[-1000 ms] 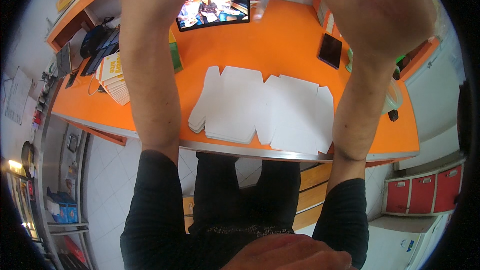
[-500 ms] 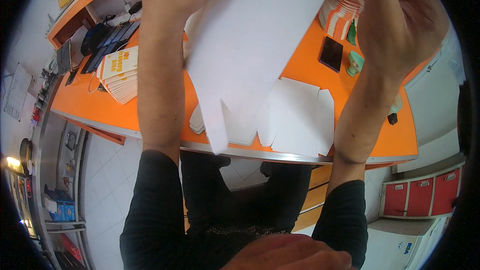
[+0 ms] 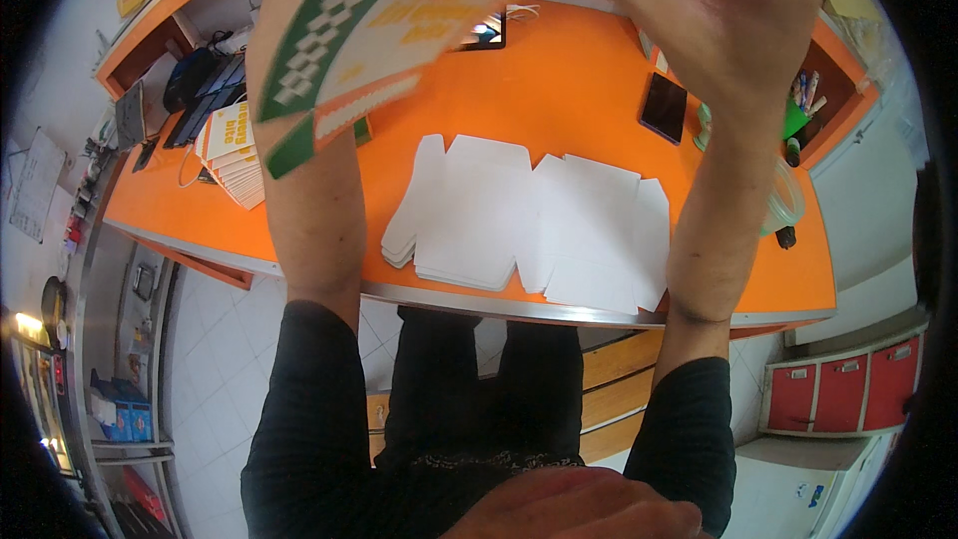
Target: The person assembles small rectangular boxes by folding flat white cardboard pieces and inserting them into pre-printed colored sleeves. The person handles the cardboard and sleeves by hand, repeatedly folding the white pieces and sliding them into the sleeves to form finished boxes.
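A flat food-box blank (image 3: 389,50) is raised above the desk, its printed side with green checks and orange bands towards me. My right hand (image 3: 723,30) reaches across from the right, its fingertips at the blank's upper edge; motion blurs them. My left forearm rises behind the blank, and the fingers of my left hand are hidden or past the top edge. Below both arms, a stack of white box blanks (image 3: 474,210) lies plain side up at the desk's front edge. More white blanks (image 3: 594,225) lie overlapping to its right.
The orange desk (image 3: 569,90) carries a fanned pile of printed boxes (image 3: 235,160) at left, beside a black keyboard (image 3: 215,90). A phone (image 3: 663,108) lies at right, near a clear plastic tub (image 3: 785,202). A green pen cup (image 3: 795,120) stands in the right-hand shelf.
The raised blank has swung up and to the left, and its printed side now shows instead of the white one. My right hand has moved left towards it. The white stack below is uncovered.
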The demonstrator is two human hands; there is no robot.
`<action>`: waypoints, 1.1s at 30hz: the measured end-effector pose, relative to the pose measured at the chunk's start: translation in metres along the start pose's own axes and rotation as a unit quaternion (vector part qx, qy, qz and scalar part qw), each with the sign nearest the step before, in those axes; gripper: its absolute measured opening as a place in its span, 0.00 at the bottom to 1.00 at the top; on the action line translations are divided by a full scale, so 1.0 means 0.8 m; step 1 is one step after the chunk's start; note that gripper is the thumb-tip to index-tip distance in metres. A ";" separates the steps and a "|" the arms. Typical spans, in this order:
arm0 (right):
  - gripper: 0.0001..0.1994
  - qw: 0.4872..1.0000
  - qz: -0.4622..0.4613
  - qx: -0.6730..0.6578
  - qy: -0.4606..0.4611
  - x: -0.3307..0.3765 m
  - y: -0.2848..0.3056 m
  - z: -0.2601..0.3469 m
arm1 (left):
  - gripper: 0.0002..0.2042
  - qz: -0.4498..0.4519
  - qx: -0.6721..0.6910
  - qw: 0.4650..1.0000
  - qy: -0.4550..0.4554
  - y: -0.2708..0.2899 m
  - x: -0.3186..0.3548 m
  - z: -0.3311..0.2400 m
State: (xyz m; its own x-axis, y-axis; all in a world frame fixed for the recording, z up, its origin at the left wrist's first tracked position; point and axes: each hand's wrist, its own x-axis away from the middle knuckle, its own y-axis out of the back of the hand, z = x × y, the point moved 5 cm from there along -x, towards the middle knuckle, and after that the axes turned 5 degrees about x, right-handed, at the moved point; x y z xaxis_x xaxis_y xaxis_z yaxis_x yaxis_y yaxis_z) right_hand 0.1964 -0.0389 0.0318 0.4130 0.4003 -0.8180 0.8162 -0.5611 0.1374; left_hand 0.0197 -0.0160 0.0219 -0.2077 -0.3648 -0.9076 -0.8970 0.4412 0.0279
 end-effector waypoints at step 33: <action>0.15 0.856 -0.170 -0.357 -0.333 0.007 0.002 -0.038 | 0.23 -0.006 0.004 0.998 -0.064 0.032 -0.025 -0.007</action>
State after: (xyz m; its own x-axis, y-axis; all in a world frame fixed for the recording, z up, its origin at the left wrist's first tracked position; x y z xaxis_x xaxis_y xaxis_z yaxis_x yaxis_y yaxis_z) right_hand 0.2127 -0.0155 0.0442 -0.0256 -0.1837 -0.9826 0.9805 0.1871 -0.0605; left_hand -0.0012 -0.0022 0.0432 -0.1456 -0.2620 -0.9540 -0.8960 0.4438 0.0149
